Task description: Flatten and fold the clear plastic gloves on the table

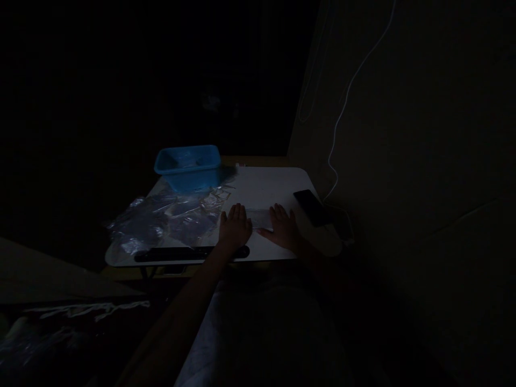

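Note:
A clear plastic bag (258, 218) lies flat on the white tabletop, between my two hands. My left hand (235, 224) rests palm down at its left side with the fingers stretched out. At its right side my right hand (282, 228) also lies flat, its thumb pointing towards the left hand. Both hands appear to press on the bag's edges. Left of them is a loose pile of clear plastic bags (189, 220), spread over that side of the table. The dim light hides fine detail.
A blue plastic basin (191, 174) stands at the back left of the small white table (270, 180). A dark phone (311, 207) lies at the right edge, near a white cable (335, 129) hanging along the wall. A black ledge strip (173, 253) runs along the front edge.

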Action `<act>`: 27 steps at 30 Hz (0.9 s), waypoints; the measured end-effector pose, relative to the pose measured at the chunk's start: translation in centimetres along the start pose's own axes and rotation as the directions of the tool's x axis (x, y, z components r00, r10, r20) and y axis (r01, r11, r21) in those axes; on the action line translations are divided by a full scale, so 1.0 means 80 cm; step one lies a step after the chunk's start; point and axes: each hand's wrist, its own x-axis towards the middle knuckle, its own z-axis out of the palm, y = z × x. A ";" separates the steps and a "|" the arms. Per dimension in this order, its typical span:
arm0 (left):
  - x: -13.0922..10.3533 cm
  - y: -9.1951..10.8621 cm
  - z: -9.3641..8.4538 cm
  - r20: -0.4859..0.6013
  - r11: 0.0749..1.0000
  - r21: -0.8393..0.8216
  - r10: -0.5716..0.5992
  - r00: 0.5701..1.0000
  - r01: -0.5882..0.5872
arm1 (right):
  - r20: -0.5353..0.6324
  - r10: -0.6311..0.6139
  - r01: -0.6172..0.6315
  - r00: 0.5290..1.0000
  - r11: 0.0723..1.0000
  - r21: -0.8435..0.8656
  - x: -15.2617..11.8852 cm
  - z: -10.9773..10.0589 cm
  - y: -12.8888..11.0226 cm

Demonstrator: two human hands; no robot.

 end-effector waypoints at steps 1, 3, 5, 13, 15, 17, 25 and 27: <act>0.000 0.000 0.000 -0.003 1.000 -0.003 0.001 1.000 -0.001 | -0.013 0.003 -0.003 1.000 1.000 0.026 0.001 0.000 0.003; 0.000 0.000 0.000 -0.005 1.000 -0.006 0.005 1.000 -0.005 | -0.048 0.021 -0.016 0.999 0.995 0.101 0.006 -0.001 0.010; 0.000 0.000 -0.001 -0.002 1.000 -0.004 0.006 1.000 -0.006 | -0.066 0.064 -0.051 0.996 0.981 0.188 0.013 -0.001 0.020; 0.001 0.000 0.000 0.006 1.000 0.007 0.011 1.000 -0.011 | 0.138 0.124 -0.160 0.983 0.942 0.295 0.060 -0.011 0.047; 0.001 -0.001 0.001 0.006 1.000 0.002 0.012 1.000 -0.012 | 0.223 0.082 -0.156 0.971 0.928 0.338 0.070 -0.019 0.050; 0.001 -0.001 0.001 0.007 1.000 0.001 0.009 1.000 -0.009 | 0.259 0.053 -0.149 0.964 0.918 0.368 0.074 -0.026 0.053; 0.000 0.001 -0.002 0.005 1.000 -0.014 0.005 1.000 -0.005 | 0.247 0.075 -0.212 0.966 0.774 0.596 0.058 -0.036 0.065; 0.000 0.002 -0.003 0.008 1.000 -0.014 0.003 1.000 -0.003 | 0.266 0.101 -0.244 0.959 0.776 0.582 0.057 -0.034 0.065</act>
